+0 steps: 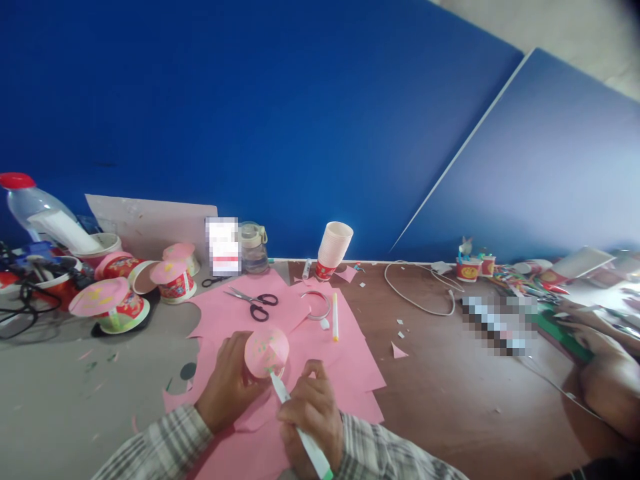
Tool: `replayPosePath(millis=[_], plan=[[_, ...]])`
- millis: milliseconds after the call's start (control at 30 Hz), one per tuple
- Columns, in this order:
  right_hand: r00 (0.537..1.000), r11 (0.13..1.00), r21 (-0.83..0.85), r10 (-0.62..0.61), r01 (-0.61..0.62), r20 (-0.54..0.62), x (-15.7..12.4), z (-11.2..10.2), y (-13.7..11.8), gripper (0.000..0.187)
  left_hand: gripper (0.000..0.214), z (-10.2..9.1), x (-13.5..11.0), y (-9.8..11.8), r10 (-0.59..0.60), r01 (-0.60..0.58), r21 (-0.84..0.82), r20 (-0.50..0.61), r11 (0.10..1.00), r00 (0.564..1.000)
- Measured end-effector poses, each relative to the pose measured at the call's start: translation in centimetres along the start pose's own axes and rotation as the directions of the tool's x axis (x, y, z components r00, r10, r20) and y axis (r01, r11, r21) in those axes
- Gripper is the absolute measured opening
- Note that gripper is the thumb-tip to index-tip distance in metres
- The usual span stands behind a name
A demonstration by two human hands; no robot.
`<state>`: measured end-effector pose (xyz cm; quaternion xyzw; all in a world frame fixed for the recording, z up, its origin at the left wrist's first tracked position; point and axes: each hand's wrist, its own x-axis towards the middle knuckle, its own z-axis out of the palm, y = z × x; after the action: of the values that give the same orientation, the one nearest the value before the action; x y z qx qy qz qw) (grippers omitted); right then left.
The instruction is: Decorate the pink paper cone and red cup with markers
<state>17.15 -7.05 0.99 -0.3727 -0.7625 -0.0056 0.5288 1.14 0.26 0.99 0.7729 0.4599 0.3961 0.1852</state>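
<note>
My left hand (231,377) is closed around a small paper cup topped with a pink paper cone (267,352), which has green and yellowish marks on it. In my right hand (316,405) is a white marker (313,450) with a green end, its tip against the front edge of the cone. The cup's body is mostly hidden under the cone and behind my fingers. Both hands are over sheets of pink paper (350,373). Beyond them, dark-handled scissors (259,303), a slim white-and-yellow marker (335,317) and a thin ring (329,309) lie on the paper.
A stack of paper cups (335,247) stands by the blue partition (280,120), right of a water bottle (254,250). At left are several pink-topped cups (175,280). A white cable (425,310) and paper scraps (399,351) lie rightward. Another person's arm (607,383) rests far right.
</note>
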Motion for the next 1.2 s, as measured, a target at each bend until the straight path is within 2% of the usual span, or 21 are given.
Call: replayPosePath(millis=[233,433,567,700,800,900,1000,1200], plan=[[1.000,1.000,0.009,0.010,-0.010,-0.026,0.2,-0.3,0.2,0.015,0.045,0.1,0.0,0.0,0.000,0.000,0.018,-0.010,1.000,1.000],[0.999,0.999,0.026,-0.020,0.020,-0.035,0.3,-0.8,-0.2,0.025,0.049,0.0,-0.1,-0.2,-0.022,0.022,0.005,0.030,1.000,0.999],[0.999,0.999,0.032,-0.018,0.019,-0.030,0.0,-0.5,-0.1,0.025,0.046,-0.1,-0.1,-0.2,-0.023,0.023,-0.009,0.029,1.000,0.999],[0.997,0.999,0.021,-0.025,0.026,-0.073,0.1,-0.4,0.1,0.022,0.046,-0.1,0.0,0.0,-0.043,0.044,-0.022,0.026,0.999,0.999],[0.994,1.000,0.003,-0.027,0.027,-0.108,0.4,-0.7,0.1,0.019,0.047,-0.2,0.0,0.1,-0.077,0.078,-0.027,0.036,0.997,0.996],[0.995,1.000,0.002,-0.026,0.026,-0.096,0.5,-1.0,0.2,0.020,0.049,-0.2,-0.1,0.2,-0.082,0.083,-0.022,0.039,0.996,0.996],[0.996,1.000,-0.002,0.014,-0.015,-0.091,0.1,-1.0,0.5,0.025,0.050,-0.2,-0.1,0.2,-0.085,0.086,-0.022,0.044,0.996,0.995],[0.972,0.982,-0.037,0.176,-0.184,-0.158,-1.2,-0.2,1.3,0.035,0.047,-0.5,-0.1,0.6,-0.046,0.050,-0.058,0.063,0.997,0.997]])
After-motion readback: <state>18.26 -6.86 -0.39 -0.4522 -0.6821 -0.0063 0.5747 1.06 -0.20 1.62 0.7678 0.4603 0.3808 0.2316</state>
